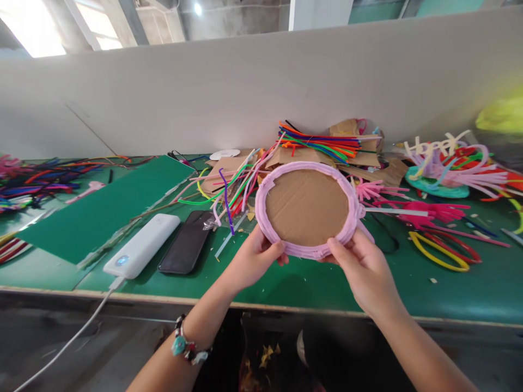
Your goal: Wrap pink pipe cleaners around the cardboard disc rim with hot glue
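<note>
I hold up a round cardboard disc (306, 207) whose rim is wrapped in pale pink pipe cleaner, above the green table (286, 283). My left hand (253, 258) grips the disc's lower left edge, thumb on the pink rim. My right hand (363, 269) pinches the lower right edge, thumb on the rim as well. Both hands are closed on the disc. A beaded bracelet (186, 345) sits on my left wrist.
A white power bank (143, 245) with a cable and a black phone (187, 242) lie left of my hands. Loose coloured pipe cleaners (318, 142) and cardboard scraps pile up behind. A green sheet (102, 207) lies at left. Pink and yellow pipe-cleaner pieces (433, 212) sit at right, before a white partition wall.
</note>
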Demonstrator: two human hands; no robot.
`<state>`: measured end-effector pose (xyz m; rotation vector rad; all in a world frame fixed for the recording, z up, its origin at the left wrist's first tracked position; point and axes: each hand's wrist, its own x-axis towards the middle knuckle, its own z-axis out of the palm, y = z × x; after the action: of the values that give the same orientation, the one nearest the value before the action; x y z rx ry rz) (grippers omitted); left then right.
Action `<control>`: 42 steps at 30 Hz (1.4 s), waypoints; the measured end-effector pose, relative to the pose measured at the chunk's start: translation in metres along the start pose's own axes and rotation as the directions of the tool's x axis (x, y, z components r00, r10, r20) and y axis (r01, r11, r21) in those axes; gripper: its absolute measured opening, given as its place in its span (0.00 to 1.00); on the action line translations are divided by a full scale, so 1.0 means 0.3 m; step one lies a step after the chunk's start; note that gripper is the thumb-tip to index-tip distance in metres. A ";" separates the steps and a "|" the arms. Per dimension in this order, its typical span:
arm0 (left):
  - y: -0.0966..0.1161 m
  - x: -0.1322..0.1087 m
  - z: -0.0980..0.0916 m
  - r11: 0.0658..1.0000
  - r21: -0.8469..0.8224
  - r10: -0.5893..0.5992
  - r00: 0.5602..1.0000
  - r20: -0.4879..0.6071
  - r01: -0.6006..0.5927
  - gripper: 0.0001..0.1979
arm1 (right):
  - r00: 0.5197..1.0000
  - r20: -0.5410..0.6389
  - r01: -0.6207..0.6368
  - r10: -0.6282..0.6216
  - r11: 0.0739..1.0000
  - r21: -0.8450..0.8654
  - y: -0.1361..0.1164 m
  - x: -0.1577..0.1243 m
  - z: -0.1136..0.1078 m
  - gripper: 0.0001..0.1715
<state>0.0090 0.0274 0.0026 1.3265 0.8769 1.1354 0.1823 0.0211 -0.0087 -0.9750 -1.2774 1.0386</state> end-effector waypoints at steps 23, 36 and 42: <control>-0.018 -0.004 0.069 0.999 -0.012 -0.032 0.998 -0.062 0.031 0.08 | 0.999 0.032 -0.020 0.017 0.994 0.107 -0.002 -0.026 0.055 0.22; 0.005 0.029 -0.047 0.985 0.002 0.155 0.874 -0.461 -0.173 0.12 | 0.936 0.314 -0.150 0.158 0.987 -0.050 -0.017 0.008 -0.007 0.13; 0.033 0.018 -0.209 0.989 0.059 0.146 0.918 -0.368 -0.134 0.10 | 0.935 0.340 -0.161 0.101 0.975 0.155 -0.031 0.001 -0.011 0.13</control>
<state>-0.0508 0.0486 0.0076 1.2340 1.0896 1.5247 0.1861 0.0189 0.0003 -0.7754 -1.3723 1.4436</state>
